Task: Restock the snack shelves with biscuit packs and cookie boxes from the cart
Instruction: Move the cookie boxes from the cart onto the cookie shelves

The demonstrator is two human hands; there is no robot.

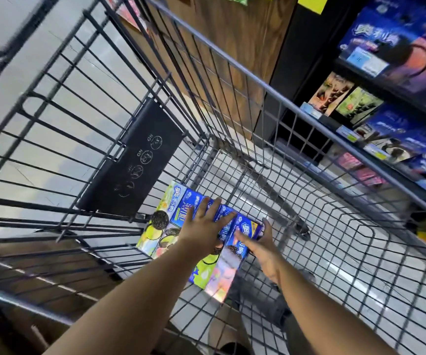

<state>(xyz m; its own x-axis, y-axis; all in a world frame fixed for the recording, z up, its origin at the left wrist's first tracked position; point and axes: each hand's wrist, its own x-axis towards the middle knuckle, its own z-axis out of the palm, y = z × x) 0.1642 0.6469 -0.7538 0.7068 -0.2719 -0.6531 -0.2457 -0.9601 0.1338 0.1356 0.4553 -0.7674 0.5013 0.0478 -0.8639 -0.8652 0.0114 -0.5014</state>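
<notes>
Pale tiled floor (4, 29), wooden panel (232, 34)

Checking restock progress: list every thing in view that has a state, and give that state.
cart, holds only one row of boxes on its wire floor.
cookie boxes, lying side by side in the cart.
left hand, fingers spread flat on the boxes.
right hand, grips the rightmost box by its end.
shelves, stocked with blue packs.
black seat flap, flat against the cart's wire wall.
</notes>
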